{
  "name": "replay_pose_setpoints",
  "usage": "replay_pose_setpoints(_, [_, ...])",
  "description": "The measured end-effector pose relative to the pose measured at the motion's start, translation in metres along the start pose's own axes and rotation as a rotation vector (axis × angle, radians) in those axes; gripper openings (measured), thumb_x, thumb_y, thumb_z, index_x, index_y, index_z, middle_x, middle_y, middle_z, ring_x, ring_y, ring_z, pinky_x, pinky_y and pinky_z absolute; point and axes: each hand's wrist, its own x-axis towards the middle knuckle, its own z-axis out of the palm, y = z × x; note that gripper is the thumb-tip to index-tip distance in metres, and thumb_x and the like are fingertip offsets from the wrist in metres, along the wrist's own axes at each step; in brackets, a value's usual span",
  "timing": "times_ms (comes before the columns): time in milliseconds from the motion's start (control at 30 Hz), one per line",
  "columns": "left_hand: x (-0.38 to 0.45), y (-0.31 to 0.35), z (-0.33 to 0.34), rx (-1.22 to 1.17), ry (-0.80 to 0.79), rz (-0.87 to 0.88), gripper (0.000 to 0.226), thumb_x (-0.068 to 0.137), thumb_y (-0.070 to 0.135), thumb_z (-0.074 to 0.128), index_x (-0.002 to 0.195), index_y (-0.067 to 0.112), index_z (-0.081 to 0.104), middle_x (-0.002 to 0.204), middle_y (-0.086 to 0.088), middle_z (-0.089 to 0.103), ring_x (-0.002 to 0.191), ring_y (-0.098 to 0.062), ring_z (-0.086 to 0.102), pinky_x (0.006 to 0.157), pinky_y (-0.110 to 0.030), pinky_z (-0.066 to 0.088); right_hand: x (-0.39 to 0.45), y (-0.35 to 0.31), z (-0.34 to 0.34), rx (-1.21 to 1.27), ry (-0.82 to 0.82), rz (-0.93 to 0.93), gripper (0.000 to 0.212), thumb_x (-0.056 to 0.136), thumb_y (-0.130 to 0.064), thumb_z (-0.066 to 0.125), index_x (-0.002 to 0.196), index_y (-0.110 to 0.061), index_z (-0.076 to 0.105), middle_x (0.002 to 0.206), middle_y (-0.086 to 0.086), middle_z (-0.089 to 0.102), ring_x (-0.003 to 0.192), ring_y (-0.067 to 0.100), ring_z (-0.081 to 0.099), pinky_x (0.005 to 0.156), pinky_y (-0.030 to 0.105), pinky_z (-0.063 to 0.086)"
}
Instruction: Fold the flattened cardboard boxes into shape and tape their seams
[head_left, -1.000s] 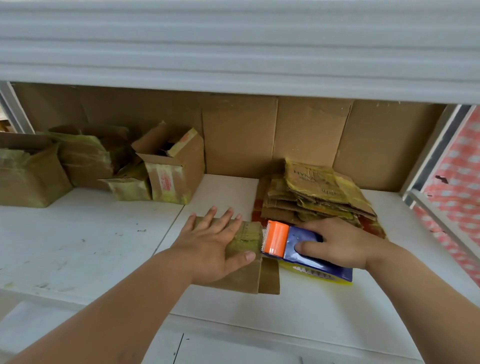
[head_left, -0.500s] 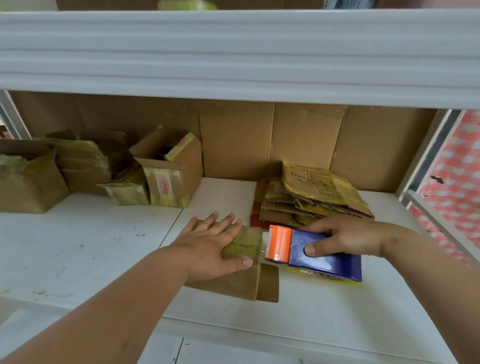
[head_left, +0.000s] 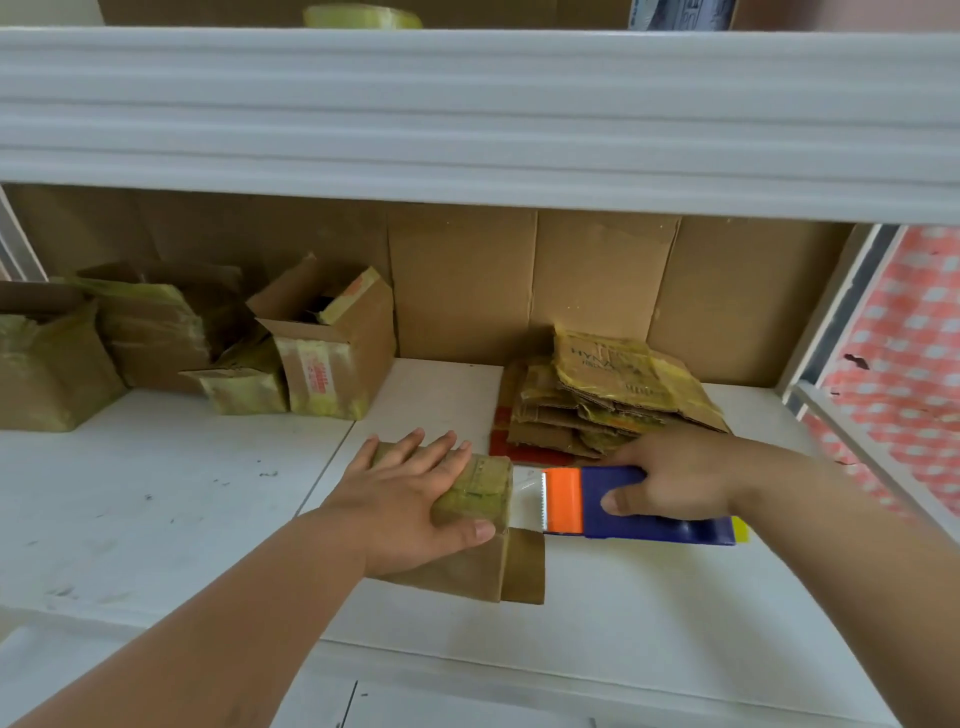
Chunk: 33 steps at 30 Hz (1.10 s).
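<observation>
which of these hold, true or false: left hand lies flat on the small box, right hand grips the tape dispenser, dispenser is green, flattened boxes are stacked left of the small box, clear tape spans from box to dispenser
1. The left hand lies flat on the small box: true.
2. The right hand grips the tape dispenser: true.
3. The dispenser is green: false, it is blue with an orange head.
4. The flattened boxes are stacked left of the small box: false, they lie behind and right of it.
5. Clear tape spans from box to dispenser: true.
</observation>
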Motion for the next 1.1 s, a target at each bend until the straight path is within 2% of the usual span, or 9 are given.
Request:
replay_pose_setpoints(67, [-0.003,0.002,0.001,0.005,0.031,-0.006,0.102,0.065,0.093,0.001,0.151,0.044,-0.019,0.161,0.022,-0.020,0.148,-0.009,-0.022,0.120,-0.049,-0.013,0.001,-0.014,0.002,-0.059,0.012,0.031,0.029,0.092,-0.060,0.049,0.112,-0.041,0.058,0.087,-0.013,0.062,0.087,0.010,0.059,0.077,0.030,0.048])
replay_pose_setpoints(133, [-0.006,0.002,0.003,0.005,0.069,-0.003,0.105,0.061,0.093,-0.003,0.152,0.043,-0.019,0.162,0.021,-0.017,0.149,-0.009,-0.020,0.121,-0.050,-0.012,0.001,-0.023,0.004,-0.110,0.022,0.052,0.035,0.094,-0.060,0.047,0.118,-0.037,0.057,0.096,-0.009,0.062,0.091,0.012,0.058,0.077,0.030,0.047])
replay_pose_setpoints(233, [-0.009,0.002,0.006,0.005,0.108,-0.002,0.107,0.061,0.093,-0.006,0.153,0.041,-0.018,0.163,0.021,-0.013,0.150,-0.010,-0.017,0.121,-0.051,-0.010,0.003,-0.030,0.006,-0.154,0.044,0.057,0.033,0.094,-0.060,0.044,0.111,-0.035,0.055,0.090,-0.009,0.056,0.088,0.014,0.055,0.072,0.029,0.043])
replay_pose_setpoints(333, [-0.009,0.003,0.009,0.013,0.121,-0.016,0.104,0.066,0.093,-0.003,0.154,0.039,-0.017,0.164,0.020,-0.009,0.151,-0.011,-0.014,0.121,-0.052,-0.008,0.007,-0.034,0.006,-0.177,0.034,0.075,0.033,0.094,-0.060,0.043,0.106,-0.033,0.056,0.088,-0.009,0.055,0.086,0.013,0.054,0.074,0.031,0.044])
replay_pose_setpoints(467, [-0.009,0.004,0.009,0.026,0.132,-0.015,0.101,0.071,0.091,0.004,0.155,0.038,-0.014,0.163,0.019,-0.002,0.151,-0.014,-0.008,0.121,-0.052,-0.006,0.013,-0.040,0.005,-0.124,-0.016,0.116,0.040,0.093,-0.061,0.045,0.112,-0.029,0.060,0.094,-0.006,0.058,0.088,0.014,0.055,0.075,0.032,0.045])
replay_pose_setpoints(600, [-0.009,0.004,0.010,0.032,0.150,-0.023,0.096,0.076,0.089,0.007,0.155,0.038,-0.012,0.162,0.019,0.003,0.150,-0.014,-0.002,0.121,-0.052,-0.005,0.021,-0.044,0.002,-0.059,-0.063,0.150,0.040,0.090,-0.060,0.050,0.103,-0.026,0.065,0.096,-0.002,0.063,0.088,0.017,0.059,0.082,0.034,0.048])
replay_pose_setpoints(733, [-0.009,0.003,0.011,0.042,0.173,-0.013,0.095,0.077,0.088,0.006,0.156,0.037,-0.009,0.161,0.019,0.007,0.149,-0.014,0.003,0.121,-0.053,-0.002,0.026,-0.050,-0.004,0.006,-0.103,0.163,0.030,0.092,-0.052,0.056,0.083,-0.023,0.057,0.087,0.000,0.056,0.076,0.016,0.052,0.071,0.032,0.038])
replay_pose_setpoints(967, [-0.007,0.003,0.011,0.044,0.182,0.001,0.093,0.079,0.087,0.009,0.155,0.037,-0.011,0.159,0.019,0.010,0.147,-0.014,0.006,0.121,-0.052,-0.002,0.026,-0.056,-0.013,0.170,-0.188,0.189,0.023,0.095,-0.041,0.058,0.100,-0.019,0.059,0.093,0.002,0.058,0.081,0.018,0.054,0.068,0.029,0.039])
replay_pose_setpoints(1100, [-0.012,0.001,0.012,0.028,0.191,0.027,0.104,0.067,0.091,-0.006,0.155,0.037,-0.011,0.158,0.020,0.008,0.147,-0.014,0.006,0.121,-0.051,-0.004,0.029,-0.049,0.004,0.069,-0.213,0.238,0.024,0.094,-0.043,0.057,0.098,-0.019,0.060,0.088,0.001,0.054,0.076,0.017,0.051,0.072,0.031,0.039])
